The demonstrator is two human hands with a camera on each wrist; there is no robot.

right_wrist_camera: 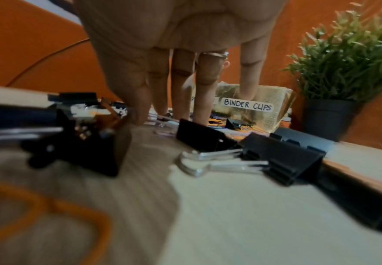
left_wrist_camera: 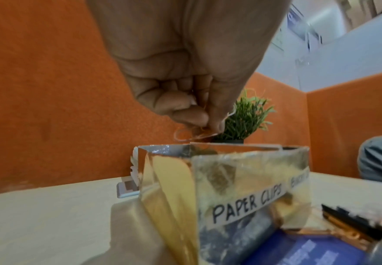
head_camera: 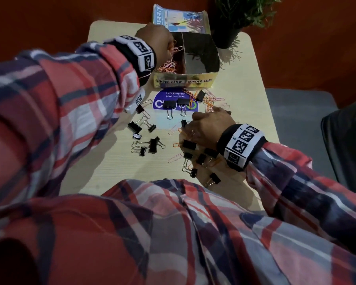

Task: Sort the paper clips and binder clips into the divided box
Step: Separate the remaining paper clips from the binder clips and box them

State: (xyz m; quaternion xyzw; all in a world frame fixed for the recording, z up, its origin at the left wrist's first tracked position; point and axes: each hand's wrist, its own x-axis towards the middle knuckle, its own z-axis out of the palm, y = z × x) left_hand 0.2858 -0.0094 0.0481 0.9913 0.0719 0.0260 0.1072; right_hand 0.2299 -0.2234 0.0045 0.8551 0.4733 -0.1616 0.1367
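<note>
The gold divided box (head_camera: 185, 81) stands at the back of the table, labelled PAPER CLIPS on the left and BINDER CLIPS on the right. Pink and orange paper clips (head_camera: 169, 66) fill its left compartment; the right one looks bare. My left hand (head_camera: 172, 48) hovers over the left compartment and pinches a few paper clips (left_wrist_camera: 185, 134) just above the box rim (left_wrist_camera: 242, 179). My right hand (head_camera: 195, 124) reaches down to the table with straight fingers (right_wrist_camera: 162, 111), touching loose paper clips (head_camera: 210, 99). Several black binder clips (head_camera: 153, 145) lie scattered around it.
A potted plant (head_camera: 226, 36) stands right of the box and a booklet (head_camera: 181, 21) leans behind it. A blue round sticker (head_camera: 162, 99) lies in front of the box. Orange partition walls close the back. A grey seat (head_camera: 296, 112) is beyond the table's right edge.
</note>
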